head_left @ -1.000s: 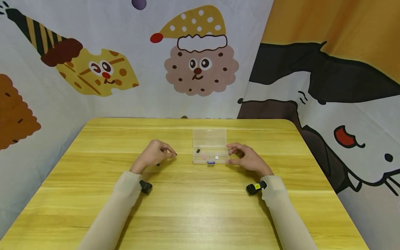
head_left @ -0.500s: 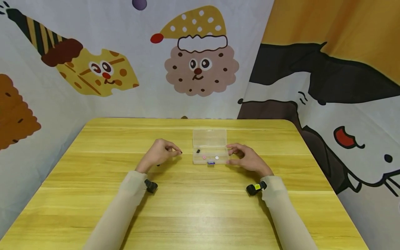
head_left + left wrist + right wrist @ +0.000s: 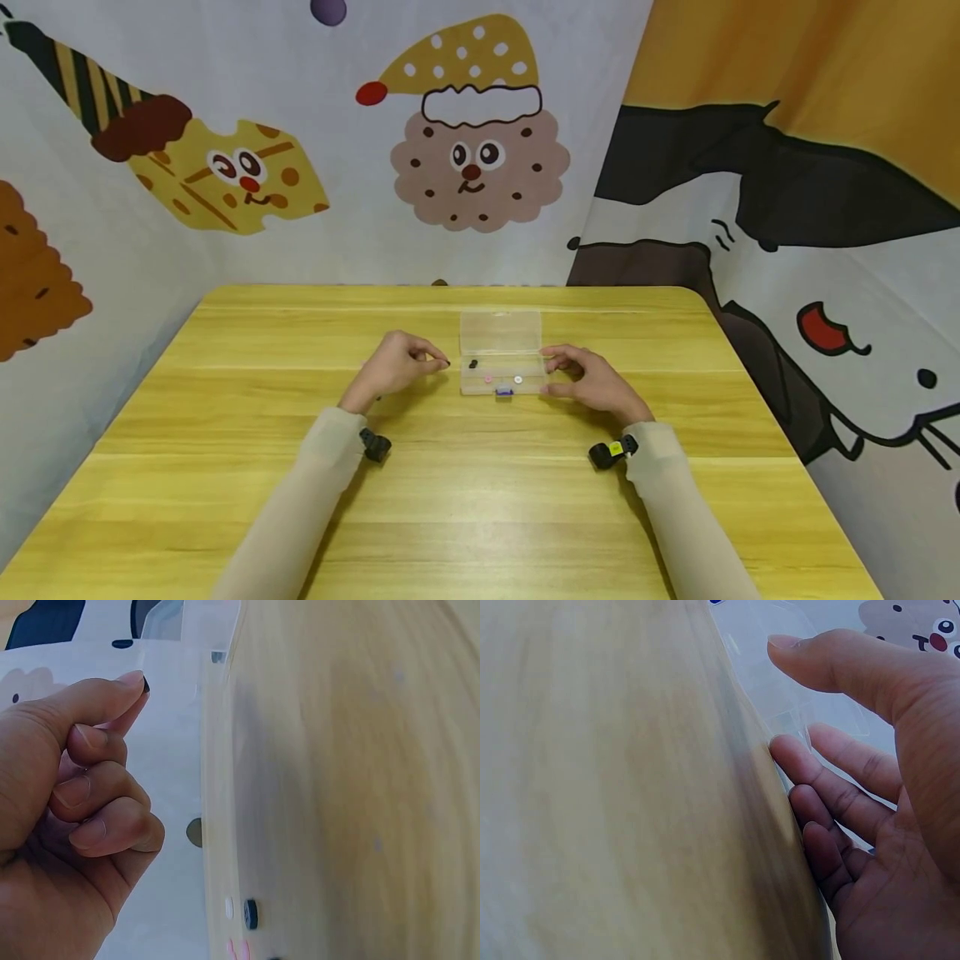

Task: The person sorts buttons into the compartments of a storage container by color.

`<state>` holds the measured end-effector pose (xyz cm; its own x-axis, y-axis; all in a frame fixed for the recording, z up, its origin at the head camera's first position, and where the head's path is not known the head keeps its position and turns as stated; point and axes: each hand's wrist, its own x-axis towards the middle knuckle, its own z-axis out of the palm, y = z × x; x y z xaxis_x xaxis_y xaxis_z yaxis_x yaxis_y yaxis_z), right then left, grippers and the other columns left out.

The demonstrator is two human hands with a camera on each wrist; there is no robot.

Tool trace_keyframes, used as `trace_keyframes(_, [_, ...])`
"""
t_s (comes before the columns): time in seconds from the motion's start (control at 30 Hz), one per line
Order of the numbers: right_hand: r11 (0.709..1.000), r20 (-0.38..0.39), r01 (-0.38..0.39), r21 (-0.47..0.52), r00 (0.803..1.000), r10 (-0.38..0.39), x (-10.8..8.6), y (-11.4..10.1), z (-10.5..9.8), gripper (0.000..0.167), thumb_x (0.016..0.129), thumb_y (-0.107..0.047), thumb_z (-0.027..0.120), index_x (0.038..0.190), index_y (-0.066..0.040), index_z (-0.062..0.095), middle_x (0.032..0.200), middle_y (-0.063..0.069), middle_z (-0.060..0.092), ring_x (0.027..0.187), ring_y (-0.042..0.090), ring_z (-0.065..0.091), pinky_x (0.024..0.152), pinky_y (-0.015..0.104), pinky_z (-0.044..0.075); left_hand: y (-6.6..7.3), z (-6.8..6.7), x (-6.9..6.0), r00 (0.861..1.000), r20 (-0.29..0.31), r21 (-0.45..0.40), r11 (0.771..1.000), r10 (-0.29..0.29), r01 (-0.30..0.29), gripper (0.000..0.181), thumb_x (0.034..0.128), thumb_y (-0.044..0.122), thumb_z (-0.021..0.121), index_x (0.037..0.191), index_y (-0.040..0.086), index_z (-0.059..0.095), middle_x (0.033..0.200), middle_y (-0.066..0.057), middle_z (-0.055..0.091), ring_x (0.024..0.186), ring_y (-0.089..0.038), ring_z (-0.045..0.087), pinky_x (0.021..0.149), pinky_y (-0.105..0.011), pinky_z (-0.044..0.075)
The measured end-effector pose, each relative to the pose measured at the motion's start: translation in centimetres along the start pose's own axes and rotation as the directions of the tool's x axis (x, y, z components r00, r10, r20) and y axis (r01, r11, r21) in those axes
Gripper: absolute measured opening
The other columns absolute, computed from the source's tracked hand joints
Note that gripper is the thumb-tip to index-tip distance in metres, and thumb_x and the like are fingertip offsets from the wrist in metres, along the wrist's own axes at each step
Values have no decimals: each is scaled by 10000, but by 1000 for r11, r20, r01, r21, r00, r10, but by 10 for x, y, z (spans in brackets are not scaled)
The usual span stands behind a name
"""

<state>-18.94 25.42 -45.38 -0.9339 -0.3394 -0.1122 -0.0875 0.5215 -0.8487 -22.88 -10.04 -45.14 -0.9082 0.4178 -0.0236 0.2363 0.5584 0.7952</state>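
Note:
My left hand (image 3: 397, 367) pinches a small black button (image 3: 146, 685) between thumb and index finger. The other fingers curl into the palm. It hovers just left of a clear plastic box (image 3: 468, 388), whose lid (image 3: 500, 332) is folded back. Inside the box lie black buttons (image 3: 473, 364) at the left, a pink button (image 3: 488, 379) and a white button (image 3: 518, 380). My right hand (image 3: 592, 379) holds the box's right end, thumb near the front corner and index finger near the back. In the right wrist view, the box is partly hidden by that hand.
On the table beneath my left hand, the left wrist view shows a black button (image 3: 250, 915), a white button (image 3: 229, 907) and pink buttons (image 3: 245, 950). A blue latch (image 3: 504, 392) is on the box's front. Behind the wooden table (image 3: 495, 500) hangs a cartoon-printed cloth (image 3: 300, 250).
My left hand has moved rightward toward the box with the black button pinched in it. My right hand and the box have stayed in place.

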Motion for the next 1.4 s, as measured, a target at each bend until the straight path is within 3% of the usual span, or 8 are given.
trace_keyframes(0.33, [1000,-8,-12,-1,1000,12,0,0,1,629,881,-148,823,1448,-73,562,1242,191,654,1141,377,610,998,479,453,7,8,6,1000,-1,-10,1000,7,-7,115,973,242,732,984,176,825,679,-227,623,482,-117,318,495,-245,312])
trace_keyframes(0.7, [1000,-15,-17,-3,1000,17,-1,-1,1,631,880,-139,823,1450,-70,561,1251,202,654,1140,410,602,1021,523,442,12,19,18,999,-10,-22,999,39,-40,144,972,253,734,997,146,827,562,-67,530,474,-122,305,491,-247,309])
trace_keyframes(0.9, [1000,-8,-13,-6,1000,13,-1,-2,0,631,882,-147,823,1450,-70,560,1252,198,653,1139,392,606,1001,486,452,15,24,23,998,-21,-12,998,61,-61,139,979,221,725,1004,126,823,582,-114,553,475,-116,307,499,-249,313])
trace_keyframes(1.1, [1000,-9,-8,-7,1000,8,-1,-2,0,627,880,-142,824,1446,-70,563,1246,188,657,1133,369,613,986,460,459,21,26,26,999,-25,-30,999,43,-44,145,977,226,727,1008,119,820,565,1,493,493,-115,321,499,-240,302])
trace_keyframes(1.4, [1000,-6,6,10,1000,-6,1,1,0,628,876,-133,827,1441,-52,564,1240,208,652,1122,383,608,970,457,457,22,28,30,998,-30,-29,998,56,-57,152,978,235,726,1009,116,815,564,-2,502,494,-132,353,519,-261,338])
